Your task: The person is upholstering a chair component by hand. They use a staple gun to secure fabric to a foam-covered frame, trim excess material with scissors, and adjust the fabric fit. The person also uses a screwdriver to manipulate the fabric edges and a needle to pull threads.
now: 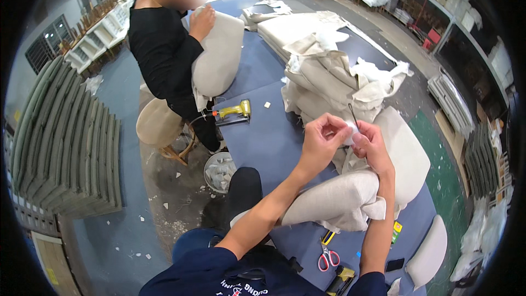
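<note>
I see a thin dark needle (352, 115) pinched in my right hand (371, 143), fingers together on it, above the beige cushion (339, 200) on the blue table (263, 131). My left hand (322, 140) fingers pinch beside it; what they grip I cannot tell. Red-handled scissors (327, 257) lie nearer me.

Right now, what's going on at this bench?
A person is working on a beige upholstered cushion lying on a blue-topped table. The left hand and right hand are pinched together just above the cushion, with a thin dark needle sticking up between them. Red-handled scissors lie near the table edge, and a yellow staple gun sits farther up. Across the table, a second person in black holds another cushion upright. A pile of fabric covers sits behind.
</note>
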### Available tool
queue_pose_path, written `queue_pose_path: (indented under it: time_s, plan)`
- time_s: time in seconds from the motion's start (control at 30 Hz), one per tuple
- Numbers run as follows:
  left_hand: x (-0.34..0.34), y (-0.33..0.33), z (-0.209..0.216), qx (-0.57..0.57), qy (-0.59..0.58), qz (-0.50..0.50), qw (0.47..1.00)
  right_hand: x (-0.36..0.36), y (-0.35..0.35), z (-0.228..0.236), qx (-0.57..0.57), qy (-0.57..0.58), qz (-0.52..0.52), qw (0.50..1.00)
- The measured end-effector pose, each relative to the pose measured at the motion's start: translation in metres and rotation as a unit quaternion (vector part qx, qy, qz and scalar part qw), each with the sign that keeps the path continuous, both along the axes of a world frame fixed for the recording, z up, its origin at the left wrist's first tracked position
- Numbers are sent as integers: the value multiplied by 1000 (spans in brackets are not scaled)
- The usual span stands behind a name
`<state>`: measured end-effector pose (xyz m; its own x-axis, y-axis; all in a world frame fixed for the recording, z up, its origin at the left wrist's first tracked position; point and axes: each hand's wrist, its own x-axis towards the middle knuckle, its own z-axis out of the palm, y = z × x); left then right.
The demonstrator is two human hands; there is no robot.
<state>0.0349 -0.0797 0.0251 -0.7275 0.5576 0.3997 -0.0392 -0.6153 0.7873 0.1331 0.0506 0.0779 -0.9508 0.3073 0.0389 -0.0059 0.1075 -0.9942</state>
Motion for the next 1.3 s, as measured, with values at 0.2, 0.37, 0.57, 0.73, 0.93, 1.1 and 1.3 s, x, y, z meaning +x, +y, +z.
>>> queue_pose_path:
  time_s: [0.2,0.37,0.57,0.73,0.93,1.1,1.3]
  plan:
    - [-4,16,-4,-80,-76,-138,984,8,10,-5,20,-18,-5,1000]
    - [6,12,7,-63,-62,-199,976,14,8,-5,-23,30,-44,998]
    - [5,13,-5,-32,26,-141,989,12,14,-14,37,21,-36,998]
    - [4,3,-10,-18,-123,-206,971,7,1,-10,5,13,6,1000]
    - [-9,0,-19,-7,-193,-115,974,2,3,-28,62,128,-165,976]
    - [-45,-19,-35,-29,-95,75,992,-1,-15,-13,-34,149,-127,980]
    - [7,-70,10,3,-89,18,996,-6,11,-14,-113,42,-39,992]
